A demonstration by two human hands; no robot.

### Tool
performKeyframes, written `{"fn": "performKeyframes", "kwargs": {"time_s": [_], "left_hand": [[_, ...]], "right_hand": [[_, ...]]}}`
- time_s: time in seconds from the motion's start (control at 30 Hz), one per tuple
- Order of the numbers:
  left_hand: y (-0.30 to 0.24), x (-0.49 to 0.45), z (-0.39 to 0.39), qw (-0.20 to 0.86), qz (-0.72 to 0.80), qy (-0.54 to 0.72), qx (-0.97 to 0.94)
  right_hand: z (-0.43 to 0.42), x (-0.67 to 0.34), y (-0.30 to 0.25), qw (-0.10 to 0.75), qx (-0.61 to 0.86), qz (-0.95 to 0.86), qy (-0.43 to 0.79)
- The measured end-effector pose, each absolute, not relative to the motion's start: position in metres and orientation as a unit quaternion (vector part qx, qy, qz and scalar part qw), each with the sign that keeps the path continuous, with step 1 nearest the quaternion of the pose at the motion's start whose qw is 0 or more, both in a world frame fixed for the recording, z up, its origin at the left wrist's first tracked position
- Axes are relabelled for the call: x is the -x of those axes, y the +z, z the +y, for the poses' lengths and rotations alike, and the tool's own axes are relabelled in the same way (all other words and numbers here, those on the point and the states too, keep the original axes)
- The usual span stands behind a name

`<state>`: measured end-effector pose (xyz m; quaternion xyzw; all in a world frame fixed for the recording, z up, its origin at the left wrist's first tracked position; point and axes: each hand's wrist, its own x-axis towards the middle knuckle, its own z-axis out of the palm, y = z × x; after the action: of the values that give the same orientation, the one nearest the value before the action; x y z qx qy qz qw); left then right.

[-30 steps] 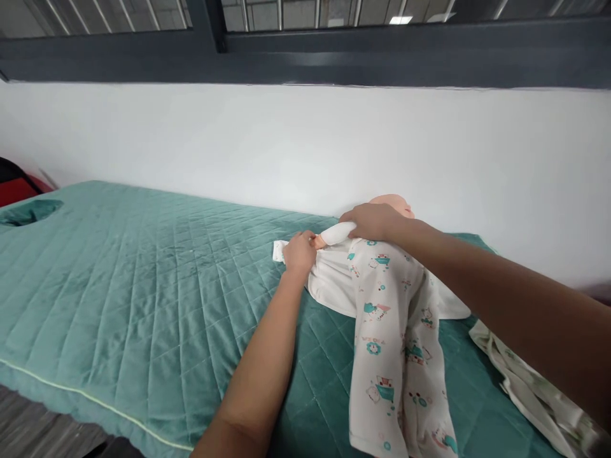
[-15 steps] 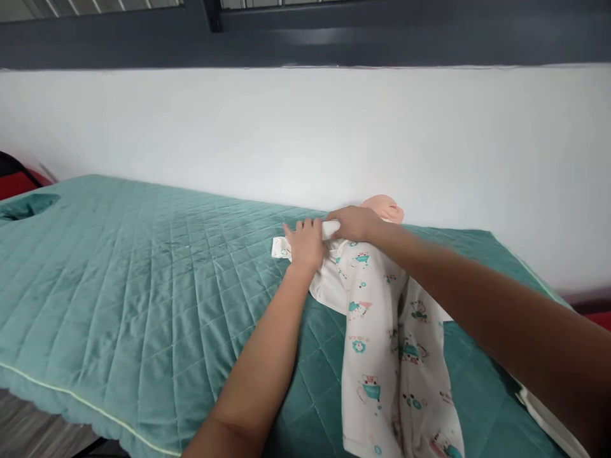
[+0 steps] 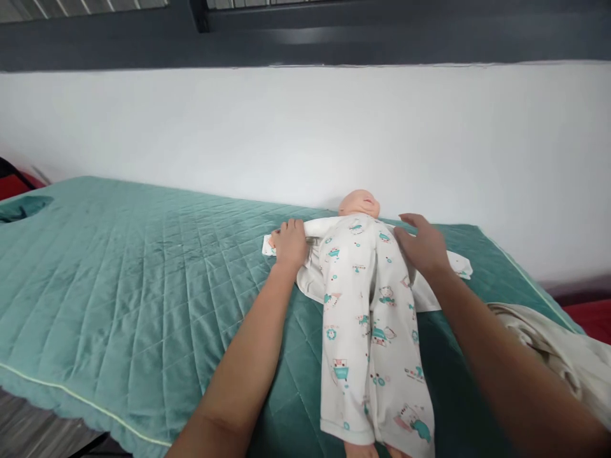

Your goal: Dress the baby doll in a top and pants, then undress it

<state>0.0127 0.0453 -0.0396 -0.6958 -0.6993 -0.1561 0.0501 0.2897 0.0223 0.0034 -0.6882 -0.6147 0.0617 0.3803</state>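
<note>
A baby doll lies face up on a teal quilted table, dressed in a white romper printed with small teal animals. My left hand rests on the doll's arm and the sleeve end at its side, fingers curled over it. At the doll's other shoulder my right hand lies on the romper with fingers stretched and apart, holding nothing. The doll's bare feet show at the bottom edge of the view.
A white wall runs close behind the table, under a dark window frame. A crumpled pale cloth lies at the table's right end. A face hole is cut in the far left of the padding. Something red sits beyond the right end.
My right hand let go of the doll's near arm and crossed over to its far shoulder. The doll's arm now lies flat under my left hand, and the doll's face has come into view.
</note>
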Motion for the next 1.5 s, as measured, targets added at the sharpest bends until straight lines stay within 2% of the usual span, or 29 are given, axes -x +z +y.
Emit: {"fn": "performKeyframes", "kwargs": {"time_s": [0.13,0.3,0.43,0.5,0.6,0.73,0.83,1.1,1.5], "left_hand": [[-0.042,-0.013,0.043,0.061,-0.7,-0.164,0.693],[-0.036,-0.014,0.027,0.057,-0.673,-0.215,0.706],[-0.01,-0.033,0.007,-0.041,-0.573,-0.346,0.742],[0.01,-0.057,0.002,-0.103,-0.507,-0.37,0.772],[0.04,-0.106,0.007,-0.119,-0.431,-0.292,0.845],[0.065,-0.173,0.03,-0.07,-0.449,-0.017,0.89],[0.071,-0.207,0.049,-0.065,-0.443,0.093,0.889],[0.049,-0.236,0.065,-0.052,-0.444,0.169,0.878],[0.06,-0.209,0.073,0.018,-0.48,0.141,0.866]], "right_hand": [[0.016,-0.305,-0.033,0.296,0.697,-0.653,0.008],[0.022,-0.326,-0.046,0.323,0.71,-0.623,-0.048],[0.028,-0.335,-0.043,0.334,0.741,-0.582,-0.016],[0.027,-0.333,-0.041,0.324,0.742,-0.587,-0.01],[0.025,-0.328,-0.04,0.322,0.746,-0.583,-0.004],[0.023,-0.33,-0.037,0.325,0.749,-0.576,0.022],[0.023,-0.332,-0.034,0.321,0.758,-0.566,0.05],[0.02,-0.329,-0.028,0.263,0.781,-0.565,0.047],[0.018,-0.342,-0.022,0.296,0.806,-0.5,0.112]]}}
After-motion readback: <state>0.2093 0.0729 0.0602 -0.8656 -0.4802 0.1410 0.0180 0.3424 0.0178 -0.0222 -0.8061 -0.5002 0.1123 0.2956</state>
